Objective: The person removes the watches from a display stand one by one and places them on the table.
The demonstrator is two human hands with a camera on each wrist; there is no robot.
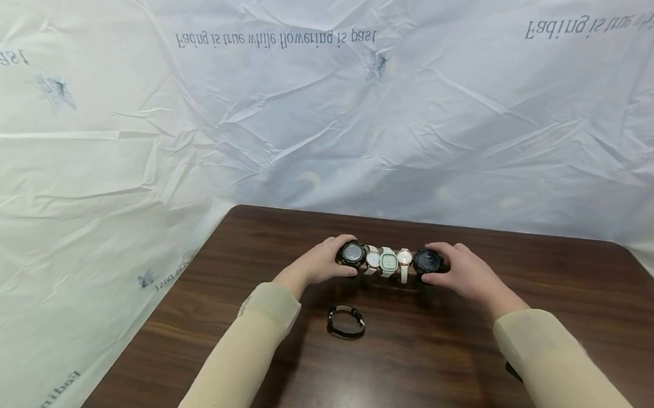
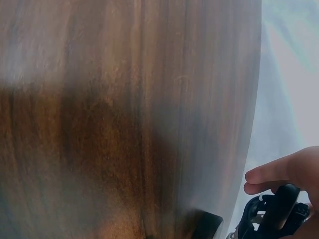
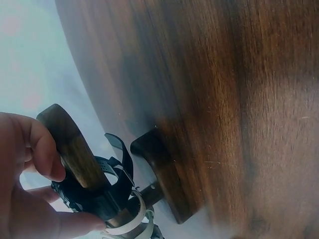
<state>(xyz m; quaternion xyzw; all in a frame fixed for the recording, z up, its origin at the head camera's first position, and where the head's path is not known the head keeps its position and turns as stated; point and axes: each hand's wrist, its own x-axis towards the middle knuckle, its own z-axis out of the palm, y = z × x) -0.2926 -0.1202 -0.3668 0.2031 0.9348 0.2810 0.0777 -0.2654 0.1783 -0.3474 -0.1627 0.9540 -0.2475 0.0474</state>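
Left hand [image 1: 318,265] and right hand [image 1: 467,276] curl fingers around the wooden watch stand's [image 3: 75,152] ends; rigid, probably top-heavy, best held there.

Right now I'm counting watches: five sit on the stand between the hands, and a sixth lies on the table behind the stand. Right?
Not quite. The loose black watch lies in front of the stand, nearer the person, as the head view shows. Five watches do sit between the left hand and right hand.

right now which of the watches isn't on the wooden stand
The small black watch lying alone on the table, nearer the person than the stand. The other five hang in a row on the bar, between the left hand and right hand.
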